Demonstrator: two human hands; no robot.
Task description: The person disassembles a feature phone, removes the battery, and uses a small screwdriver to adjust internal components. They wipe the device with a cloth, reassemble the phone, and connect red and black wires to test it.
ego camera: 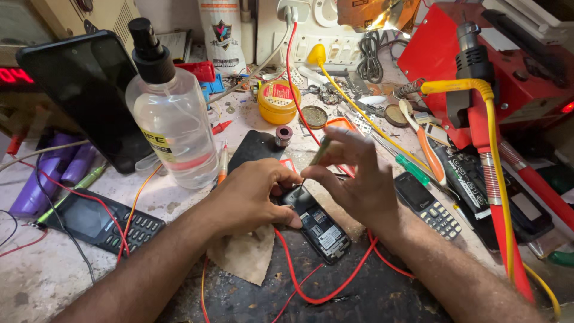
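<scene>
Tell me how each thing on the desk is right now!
Small phone: back cover off, insides showing.
Left hand: pressing the small phone down.
Right hand: pinching a thin tool.
Spray bottle: upright, partly full.
Keypad phone: lying flat, screen dark.
Yellow tin: closed.

Lighting is running bright and warm, coming mainly from a lamp (387, 18) glaring at the top edge, where the highlight is blowing out. The table (54, 269) is showing evenly lit, with soft shadows falling toward the viewer under the hands. Reflections are gleaming on the spray bottle (173, 119) and the dark phone screen (84, 90). A red display (15, 75) and a red indicator (567, 107) are glowing at the edges. Wide-angle distortion is stretching the corners; the right hand (353, 173) is blurring slightly.
</scene>
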